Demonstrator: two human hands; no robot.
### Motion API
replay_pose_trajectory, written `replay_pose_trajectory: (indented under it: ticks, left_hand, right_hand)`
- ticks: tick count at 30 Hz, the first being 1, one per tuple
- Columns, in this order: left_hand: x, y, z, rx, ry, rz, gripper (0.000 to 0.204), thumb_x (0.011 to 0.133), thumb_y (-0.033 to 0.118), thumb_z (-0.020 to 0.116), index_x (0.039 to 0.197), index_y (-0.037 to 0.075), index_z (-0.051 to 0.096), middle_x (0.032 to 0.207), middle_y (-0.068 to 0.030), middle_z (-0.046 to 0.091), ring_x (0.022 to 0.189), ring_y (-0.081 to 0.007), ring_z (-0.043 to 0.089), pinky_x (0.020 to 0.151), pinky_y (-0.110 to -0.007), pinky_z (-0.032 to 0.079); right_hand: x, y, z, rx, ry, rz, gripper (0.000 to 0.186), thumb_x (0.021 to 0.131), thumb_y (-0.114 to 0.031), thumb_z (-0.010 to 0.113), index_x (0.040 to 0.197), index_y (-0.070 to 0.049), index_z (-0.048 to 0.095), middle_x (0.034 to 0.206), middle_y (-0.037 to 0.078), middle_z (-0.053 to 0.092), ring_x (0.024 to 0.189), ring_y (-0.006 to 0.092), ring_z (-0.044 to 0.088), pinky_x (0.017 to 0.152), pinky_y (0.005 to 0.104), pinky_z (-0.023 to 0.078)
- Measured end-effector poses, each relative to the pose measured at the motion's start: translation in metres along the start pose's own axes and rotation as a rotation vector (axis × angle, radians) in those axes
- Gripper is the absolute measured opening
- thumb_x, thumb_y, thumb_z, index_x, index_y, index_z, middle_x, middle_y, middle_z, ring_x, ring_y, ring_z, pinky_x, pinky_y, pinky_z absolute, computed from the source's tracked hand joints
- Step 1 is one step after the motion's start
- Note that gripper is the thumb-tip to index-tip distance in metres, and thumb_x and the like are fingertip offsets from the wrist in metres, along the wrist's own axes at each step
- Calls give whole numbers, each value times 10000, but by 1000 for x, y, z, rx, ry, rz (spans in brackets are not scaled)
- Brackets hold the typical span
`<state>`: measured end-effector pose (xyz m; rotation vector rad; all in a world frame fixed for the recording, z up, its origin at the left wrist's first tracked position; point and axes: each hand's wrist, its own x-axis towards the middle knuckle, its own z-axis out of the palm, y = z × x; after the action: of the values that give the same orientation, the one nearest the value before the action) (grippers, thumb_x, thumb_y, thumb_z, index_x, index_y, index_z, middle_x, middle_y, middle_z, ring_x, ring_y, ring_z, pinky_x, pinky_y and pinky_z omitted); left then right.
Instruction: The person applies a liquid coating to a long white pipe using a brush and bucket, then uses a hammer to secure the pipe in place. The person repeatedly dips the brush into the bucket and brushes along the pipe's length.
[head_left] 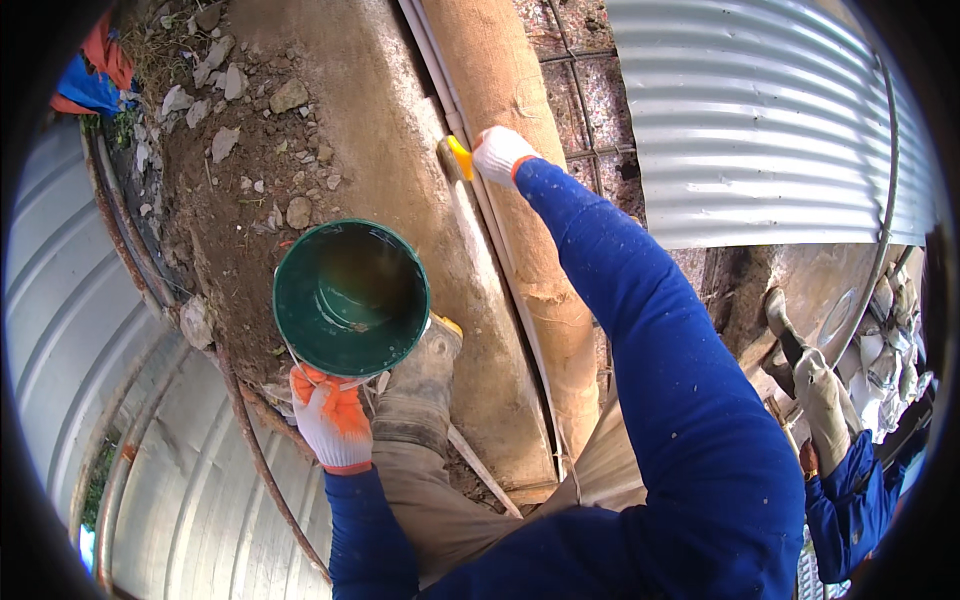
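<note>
My left hand, in a white glove with an orange palm, grips the near rim of a dark green bucket. The bucket is tilted so that its inside shows, with some murky liquid at the bottom. Stretched far forward, my right hand is gloved too and closed on a yellow brush. The brush's darker edge meets the concrete ledge, beside a narrow pale pipe running along it. My fingers on the brush are partly hidden by the back of the glove.
Burlap-like brown cloth runs beside the pipe, with rebar beyond it. Corrugated metal sheets lie right and left. Rubble covers soil at left. My boot stands near the bucket; another person's leg shows at right.
</note>
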<state>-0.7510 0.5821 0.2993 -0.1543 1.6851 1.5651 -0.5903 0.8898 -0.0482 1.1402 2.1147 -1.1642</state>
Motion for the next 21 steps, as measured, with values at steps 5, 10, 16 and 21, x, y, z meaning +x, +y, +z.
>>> replay_pose_trajectory:
  ticks: [5, 10, 16, 21]
  left_hand:
    - [-2, -3, -10, 25, 107, -7, 277, 907, -72, 476, 1119, 62, 593, 1162, -99, 667, 1100, -264, 698, 1031, -506, 586]
    - [2, -6, -8, 13, 96, 4, 291, 907, -75, 471, 1129, 63, 601, 1159, -104, 670, 1093, -264, 699, 1026, -505, 588]
    - [0, -3, 6, -13, 112, -26, 301, 927, -76, 472, 1156, 70, 601, 1151, -87, 663, 1112, -250, 685, 1042, -497, 577]
    - [-2, -8, 4, -17, 113, 10, 351, 896, -82, 466, 1182, 42, 627, 1190, -116, 693, 1120, -265, 705, 1024, -478, 591]
  right_hand:
    - [6, -42, -40, 309, 348, 136, 284, 989, -252, 622, 1166, -86, 770, 1109, 231, 781, 1084, 434, 746, 968, 511, 572]
    - [-46, -16, 71, 304, 190, 214, 227, 1004, -213, 581, 1144, -94, 714, 1067, 260, 765, 1061, 472, 731, 936, 546, 566]
    - [-181, 50, 207, 183, -323, 273, 411, 1030, -372, 586, 1205, -50, 773, 1191, 270, 766, 1188, 416, 731, 1022, 505, 566]
    - [-124, 37, 153, 62, -422, 262, 636, 1070, -555, 526, 1097, 19, 799, 1156, 282, 772, 1141, 434, 742, 990, 510, 581]
